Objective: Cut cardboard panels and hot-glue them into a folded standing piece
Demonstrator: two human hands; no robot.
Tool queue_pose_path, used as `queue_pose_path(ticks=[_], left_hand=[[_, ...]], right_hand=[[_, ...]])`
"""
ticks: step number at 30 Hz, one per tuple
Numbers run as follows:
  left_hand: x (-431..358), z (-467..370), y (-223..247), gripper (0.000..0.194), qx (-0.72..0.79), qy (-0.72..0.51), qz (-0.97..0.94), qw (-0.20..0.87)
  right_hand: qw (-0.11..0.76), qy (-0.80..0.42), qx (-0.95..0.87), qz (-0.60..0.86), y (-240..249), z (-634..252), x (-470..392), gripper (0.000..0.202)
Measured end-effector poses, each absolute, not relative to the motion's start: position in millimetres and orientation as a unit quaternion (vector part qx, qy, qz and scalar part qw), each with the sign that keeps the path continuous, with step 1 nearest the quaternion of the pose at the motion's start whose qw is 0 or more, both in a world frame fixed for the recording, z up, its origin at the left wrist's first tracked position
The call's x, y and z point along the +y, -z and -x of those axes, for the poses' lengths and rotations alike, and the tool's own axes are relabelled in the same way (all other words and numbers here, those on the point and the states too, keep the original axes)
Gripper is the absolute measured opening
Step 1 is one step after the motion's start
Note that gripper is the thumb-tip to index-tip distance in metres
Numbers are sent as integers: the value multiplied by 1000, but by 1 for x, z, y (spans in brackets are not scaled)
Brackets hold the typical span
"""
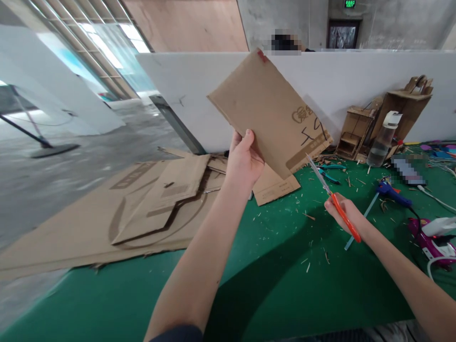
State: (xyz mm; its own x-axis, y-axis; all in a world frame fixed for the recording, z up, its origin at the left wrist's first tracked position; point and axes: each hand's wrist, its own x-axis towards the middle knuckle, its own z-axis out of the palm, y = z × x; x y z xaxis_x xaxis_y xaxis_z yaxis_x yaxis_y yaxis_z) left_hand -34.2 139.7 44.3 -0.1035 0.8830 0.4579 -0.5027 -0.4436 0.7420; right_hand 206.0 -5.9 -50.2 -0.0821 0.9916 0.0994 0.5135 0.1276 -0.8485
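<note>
My left hand [245, 159] grips a flat piece of cardboard [263, 104] by its lower left edge, thumb on the near face. The piece is raised and tilted over the table, with printed marks and black pen strokes near its right corner. My right hand [344, 213] is closed around a pair of scissors [342, 211] with orange handles. Their blades point up and left, close to the cardboard's lower right edge; whether they touch it I cannot tell. Beneath the held piece, a smaller cardboard piece [278, 185] lies on the green table [270, 266].
Large cardboard sheets [89, 213] cover the table's left side. Toward the right are pliers [329, 175], a blue glue gun [394, 192], a water bottle [384, 140], a phone [408, 170], a power strip [432, 242] and a cardboard model [399, 109]. A white partition [185, 80] stands behind; someone's head shows beyond it.
</note>
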Motion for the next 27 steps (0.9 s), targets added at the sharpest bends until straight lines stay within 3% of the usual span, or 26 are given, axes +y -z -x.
queue_pose_path(ticks=[27], left_hand=[[128, 23, -44, 39, 188, -698, -504, 474]], right_hand=[[354, -315, -663, 579, 49, -206, -7, 38]])
